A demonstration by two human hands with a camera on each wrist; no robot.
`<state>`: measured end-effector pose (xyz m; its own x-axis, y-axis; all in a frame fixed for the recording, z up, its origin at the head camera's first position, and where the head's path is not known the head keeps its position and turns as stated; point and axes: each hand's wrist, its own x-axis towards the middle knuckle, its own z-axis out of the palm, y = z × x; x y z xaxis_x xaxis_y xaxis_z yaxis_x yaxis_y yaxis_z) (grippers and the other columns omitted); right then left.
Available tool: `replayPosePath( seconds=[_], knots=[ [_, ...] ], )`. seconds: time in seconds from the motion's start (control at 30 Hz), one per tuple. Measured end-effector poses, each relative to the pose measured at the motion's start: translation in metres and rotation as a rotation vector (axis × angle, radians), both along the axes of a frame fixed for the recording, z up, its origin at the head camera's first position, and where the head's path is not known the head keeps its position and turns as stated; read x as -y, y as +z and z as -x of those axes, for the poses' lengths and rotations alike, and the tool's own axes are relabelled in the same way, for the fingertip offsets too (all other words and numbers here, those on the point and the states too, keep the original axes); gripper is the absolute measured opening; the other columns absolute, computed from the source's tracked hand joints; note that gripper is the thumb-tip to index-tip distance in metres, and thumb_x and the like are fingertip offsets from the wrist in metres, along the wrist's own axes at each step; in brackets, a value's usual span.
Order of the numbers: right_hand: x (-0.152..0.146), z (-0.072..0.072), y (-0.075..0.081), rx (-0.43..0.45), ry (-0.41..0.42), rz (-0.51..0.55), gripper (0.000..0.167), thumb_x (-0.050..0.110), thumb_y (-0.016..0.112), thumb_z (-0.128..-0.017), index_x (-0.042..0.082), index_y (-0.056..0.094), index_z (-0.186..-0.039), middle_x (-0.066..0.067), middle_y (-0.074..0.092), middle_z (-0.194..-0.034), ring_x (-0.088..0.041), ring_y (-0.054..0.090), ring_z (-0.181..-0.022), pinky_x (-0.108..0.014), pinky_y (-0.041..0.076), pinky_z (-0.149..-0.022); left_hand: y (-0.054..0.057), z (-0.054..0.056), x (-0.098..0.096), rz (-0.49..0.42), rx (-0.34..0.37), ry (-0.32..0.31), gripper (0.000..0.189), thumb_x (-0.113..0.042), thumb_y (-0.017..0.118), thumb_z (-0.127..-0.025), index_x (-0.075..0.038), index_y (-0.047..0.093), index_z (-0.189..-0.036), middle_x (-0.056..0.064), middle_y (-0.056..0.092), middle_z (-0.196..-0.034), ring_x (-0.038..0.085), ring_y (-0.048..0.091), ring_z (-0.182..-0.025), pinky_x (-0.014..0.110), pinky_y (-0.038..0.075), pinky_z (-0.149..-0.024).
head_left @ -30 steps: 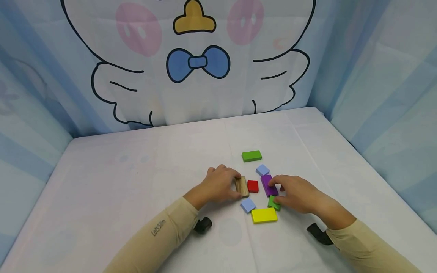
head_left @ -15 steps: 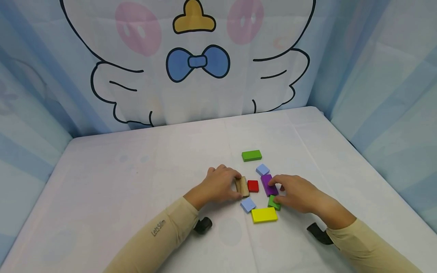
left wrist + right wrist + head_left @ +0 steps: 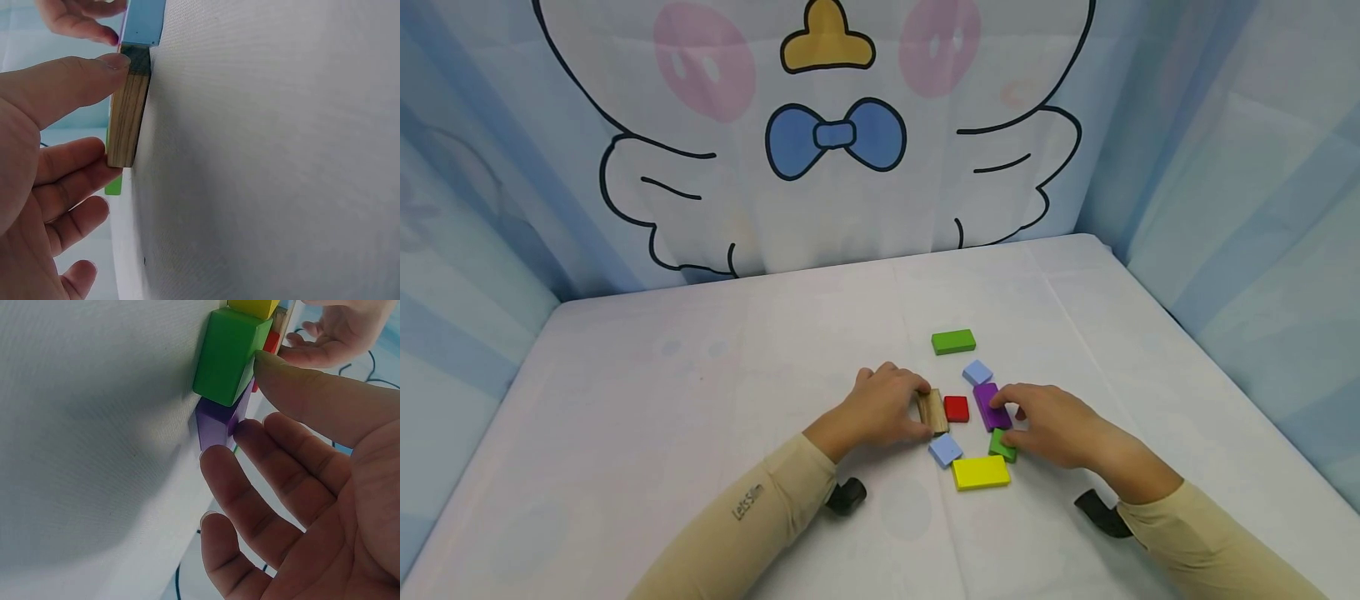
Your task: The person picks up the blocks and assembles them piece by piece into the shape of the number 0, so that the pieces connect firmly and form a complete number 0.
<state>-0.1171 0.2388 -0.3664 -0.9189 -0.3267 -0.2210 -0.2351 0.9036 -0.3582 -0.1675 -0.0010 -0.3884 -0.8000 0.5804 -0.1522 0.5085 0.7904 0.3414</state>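
Little moved: left fingers (image 3: 69,81) pinch a wooden block (image 3: 129,119), right fingers (image 3: 244,497) spread, clearest in wrist view.

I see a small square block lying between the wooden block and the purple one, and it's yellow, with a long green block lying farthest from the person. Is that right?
Almost: the small square block between the wooden block and the purple one is red, not yellow, as the head view shows.
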Motion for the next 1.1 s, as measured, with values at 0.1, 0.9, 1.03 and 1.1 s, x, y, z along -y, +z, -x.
replayPosePath(
  seconds=[0.1,0.9,1.03,1.1],
  knots=[
    [0.0001,0.0,0.0001,0.001,0.0,0.0,0.041,0.019,0.082,-0.084,0.008,0.065,-0.12,-0.006,0.067,-0.107,-0.023,0.061,-0.091,-0.043,0.055,-0.081,-0.0001,-0.0002,-0.0001,0.002,-0.001,0.002,0.054,-0.045,0.079,-0.084,-0.017,0.065,-0.129,-0.003,0.064,-0.128,0.019,0.049,-0.115,0.044,0.036,-0.095],
    [-0.0013,0.0012,-0.001,-0.003,0.011,0.006,0.041,0.019,0.082,-0.084,0.008,0.065,-0.12,-0.006,0.066,-0.107,-0.023,0.061,-0.091,-0.043,0.055,-0.081,-0.0009,-0.0002,-0.0003,-0.005,0.019,0.003,0.054,-0.042,0.078,-0.086,-0.018,0.064,-0.132,-0.004,0.063,-0.13,0.019,0.048,-0.116,0.043,0.036,-0.096],
    [-0.0016,0.0012,-0.0007,-0.003,0.01,0.005,0.041,0.019,0.081,-0.084,0.008,0.065,-0.12,-0.006,0.066,-0.107,-0.023,0.061,-0.091,-0.043,0.055,-0.081,-0.0012,-0.0003,-0.0009,-0.004,0.012,0.001,0.054,-0.042,0.078,-0.086,-0.019,0.064,-0.132,-0.004,0.063,-0.13,0.019,0.048,-0.116,0.043,0.036,-0.096],
    [-0.0017,0.0011,-0.0007,-0.002,0.01,0.007,0.041,0.019,0.081,-0.084,0.008,0.065,-0.12,-0.006,0.066,-0.107,-0.023,0.061,-0.091,-0.043,0.055,-0.081,-0.0009,-0.0004,-0.0011,-0.006,0.011,-0.001,0.054,-0.042,0.078,-0.086,-0.018,0.064,-0.132,-0.003,0.063,-0.13,0.019,0.048,-0.116,0.044,0.036,-0.096]
  ],
)
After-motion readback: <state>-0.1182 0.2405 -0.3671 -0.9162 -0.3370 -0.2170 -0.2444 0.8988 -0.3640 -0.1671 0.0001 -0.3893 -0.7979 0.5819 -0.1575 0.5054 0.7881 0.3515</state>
